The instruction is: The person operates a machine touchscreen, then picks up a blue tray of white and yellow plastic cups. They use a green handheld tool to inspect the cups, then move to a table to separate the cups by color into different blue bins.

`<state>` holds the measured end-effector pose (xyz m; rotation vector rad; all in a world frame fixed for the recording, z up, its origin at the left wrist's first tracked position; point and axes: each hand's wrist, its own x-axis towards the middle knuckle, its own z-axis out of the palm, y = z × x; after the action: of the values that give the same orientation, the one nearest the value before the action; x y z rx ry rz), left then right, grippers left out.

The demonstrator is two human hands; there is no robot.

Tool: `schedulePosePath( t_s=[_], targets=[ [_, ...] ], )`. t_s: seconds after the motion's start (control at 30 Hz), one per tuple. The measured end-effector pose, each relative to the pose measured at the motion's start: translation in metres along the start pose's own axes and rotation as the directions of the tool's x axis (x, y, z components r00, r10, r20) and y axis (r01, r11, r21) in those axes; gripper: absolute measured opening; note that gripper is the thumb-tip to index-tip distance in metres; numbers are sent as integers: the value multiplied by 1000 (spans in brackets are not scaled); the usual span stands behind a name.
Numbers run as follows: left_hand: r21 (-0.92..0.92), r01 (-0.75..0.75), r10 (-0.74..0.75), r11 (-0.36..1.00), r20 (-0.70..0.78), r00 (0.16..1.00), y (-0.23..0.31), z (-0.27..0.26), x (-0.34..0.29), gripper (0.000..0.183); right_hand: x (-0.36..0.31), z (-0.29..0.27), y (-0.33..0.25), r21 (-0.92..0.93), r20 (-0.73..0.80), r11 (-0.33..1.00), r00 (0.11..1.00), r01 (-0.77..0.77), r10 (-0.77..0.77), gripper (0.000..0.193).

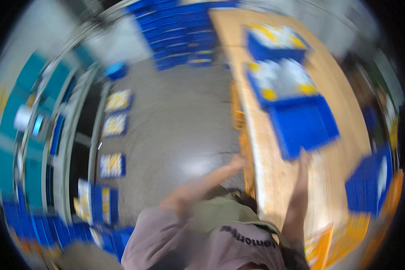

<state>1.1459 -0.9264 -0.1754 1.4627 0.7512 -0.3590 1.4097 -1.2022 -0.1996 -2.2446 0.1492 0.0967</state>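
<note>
On the wooden table to my right sits an empty blue plastic bin (303,123). My right hand (304,156) reaches up to its near rim and seems to touch it; blur hides whether the fingers grip. My left hand (238,162) is beside the table's left edge, over the floor side, its fingers smeared by motion. Nothing can be made out in it. Just beyond the empty bin stands a blue bin (261,96) filled with white and yellow packages (285,78). Behind that is another blue bin (276,53) with similar contents.
The wooden table (346,103) runs away from me. Tall stacks of blue bins (171,33) stand at the far end. Several filled bins (112,165) line the floor beside teal-backed shelving on the left. Orange crates (346,238) and a blue bin (369,184) stand at the right.
</note>
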Motion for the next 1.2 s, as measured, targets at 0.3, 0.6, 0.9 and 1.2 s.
schedulePosePath(
  t_s=[0.3, 0.6, 0.9, 1.2],
  targets=[
    [793, -585, 868, -171, 402, 292, 79, 57, -42, 53, -134, -69, -12, 137, -95, 990, 995, 38, -25, 56],
    [784, -575, 805, -234, 488, 338, 76, 159, -6, 33, -39, -374, 58, -545, -650, 833, 579, 97, -492, 58],
    [837, -487, 738, -248, 489, 465, 85, 172, -9, 29, 25, -481, 56, -766, -477, 621, 793, -164, -379, 53],
    [763, -572, 594, -301, 619, 514, 94, 161, 1, 31, -127, -440, 0, -740, -361, 673, 838, 9, -409, 45]
  ],
)
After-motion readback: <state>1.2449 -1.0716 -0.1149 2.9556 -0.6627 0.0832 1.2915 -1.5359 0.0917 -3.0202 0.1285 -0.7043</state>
